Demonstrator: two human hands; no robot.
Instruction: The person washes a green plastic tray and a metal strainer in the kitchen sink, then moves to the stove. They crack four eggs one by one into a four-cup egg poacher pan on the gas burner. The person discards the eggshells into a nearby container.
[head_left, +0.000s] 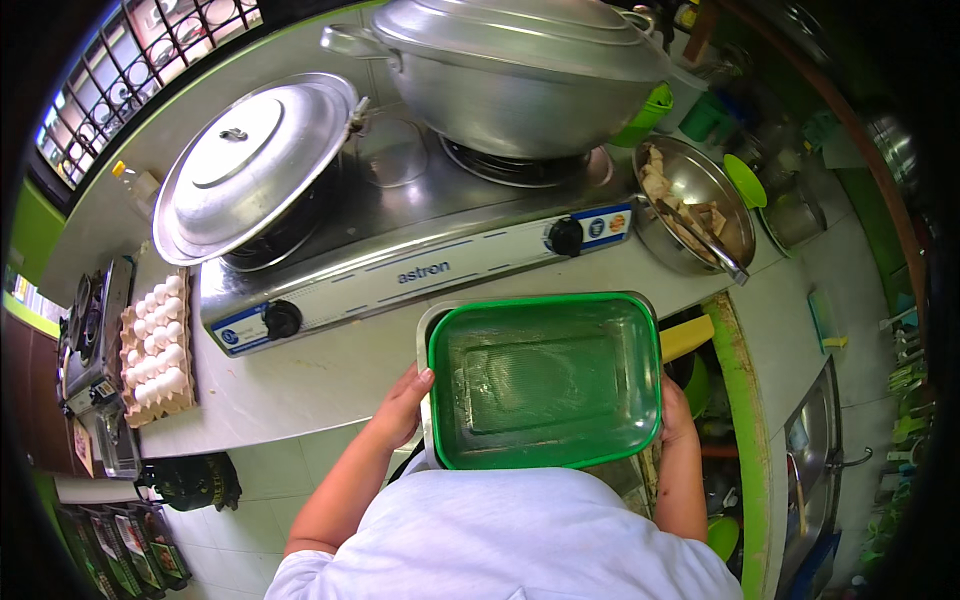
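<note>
A green rectangular plastic basin (544, 375) is held level in front of my body, at the counter's front edge. A second, silvery or pale container (427, 405) shows around its left and upper rim; the two look stacked. My left hand (405, 405) grips the left side, thumb over the rim. On the right side, my right hand (675, 409) grips the wall, its fingers partly hidden. The inside of the green basin looks wet and holds no solid food.
A two-burner gas stove (420, 270) carries a lidded wok-like pan (247, 165) and a large lidded aluminium pot (517, 82). A steel bowl (697, 255) with meat pieces and tongs is at right. An egg tray (184, 390) stands left, a sink (814, 450) far right.
</note>
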